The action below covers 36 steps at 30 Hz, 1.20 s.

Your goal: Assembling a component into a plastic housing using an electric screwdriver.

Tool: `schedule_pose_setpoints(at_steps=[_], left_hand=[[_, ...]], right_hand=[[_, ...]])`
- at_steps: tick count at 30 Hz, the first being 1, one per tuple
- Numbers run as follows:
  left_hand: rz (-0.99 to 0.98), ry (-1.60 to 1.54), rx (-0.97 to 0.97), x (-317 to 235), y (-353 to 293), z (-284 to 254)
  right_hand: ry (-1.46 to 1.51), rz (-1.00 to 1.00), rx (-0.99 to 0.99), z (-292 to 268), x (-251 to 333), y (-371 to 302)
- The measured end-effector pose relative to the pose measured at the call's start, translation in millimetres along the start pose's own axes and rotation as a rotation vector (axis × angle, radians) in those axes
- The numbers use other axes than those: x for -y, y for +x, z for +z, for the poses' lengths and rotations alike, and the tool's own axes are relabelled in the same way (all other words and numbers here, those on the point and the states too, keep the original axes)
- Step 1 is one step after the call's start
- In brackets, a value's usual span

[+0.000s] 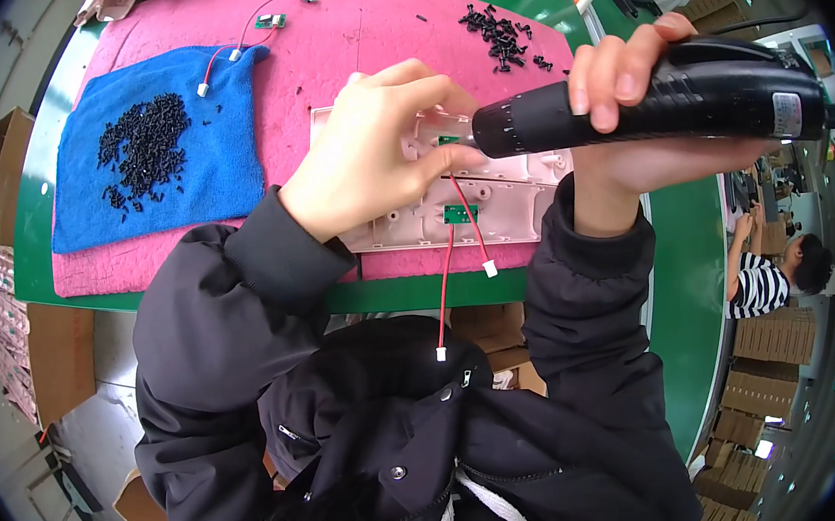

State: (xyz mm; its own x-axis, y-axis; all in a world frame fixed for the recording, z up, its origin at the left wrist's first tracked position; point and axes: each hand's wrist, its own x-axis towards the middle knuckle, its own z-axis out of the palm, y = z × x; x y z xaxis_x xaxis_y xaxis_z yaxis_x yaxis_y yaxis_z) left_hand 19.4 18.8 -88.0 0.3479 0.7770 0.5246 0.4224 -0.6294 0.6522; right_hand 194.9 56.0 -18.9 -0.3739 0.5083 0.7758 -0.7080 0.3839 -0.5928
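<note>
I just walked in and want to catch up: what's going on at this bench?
A person's right hand grips a black handheld tool, apparently an electric screwdriver, its nose toward the upper pale pink shell. The left hand is at that shell, fingertips near the nose. The lower shell holds a green circuit board. Small black screws, by the look of them, lie heaped on a blue cloth.

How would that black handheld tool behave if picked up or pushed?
The black handheld tool would likely feel stiff, given its hard-looking casing. Its thick body suggests some heft, though weight itself can't be seen. Laid down and pushed, its rounded barrel might roll, unless the bulkier rear end stopped it.
</note>
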Motion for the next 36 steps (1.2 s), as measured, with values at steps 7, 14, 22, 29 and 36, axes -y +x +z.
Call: schedule_pose_setpoints(at_steps=[7,14,22,29,36], left_hand=[[-0.341,-0.558,0.235,-12,10,-3],[-0.463,-0.901,0.203,-5,11,12],[-0.506,-1.218,0.493,-1,13,7],[-0.384,-1.248,0.607,-8,12,8],[-0.257,-1.064,0.58,-8,8,14]], right_hand=[[0.069,-0.005,-0.248,-18,15,-5],[0.068,0.001,-0.228,-32,24,-10],[0.262,0.064,-0.164,-18,31,-12],[0.336,0.063,-0.089,-17,34,-14],[0.2,0.035,-0.101,-14,35,-17]])
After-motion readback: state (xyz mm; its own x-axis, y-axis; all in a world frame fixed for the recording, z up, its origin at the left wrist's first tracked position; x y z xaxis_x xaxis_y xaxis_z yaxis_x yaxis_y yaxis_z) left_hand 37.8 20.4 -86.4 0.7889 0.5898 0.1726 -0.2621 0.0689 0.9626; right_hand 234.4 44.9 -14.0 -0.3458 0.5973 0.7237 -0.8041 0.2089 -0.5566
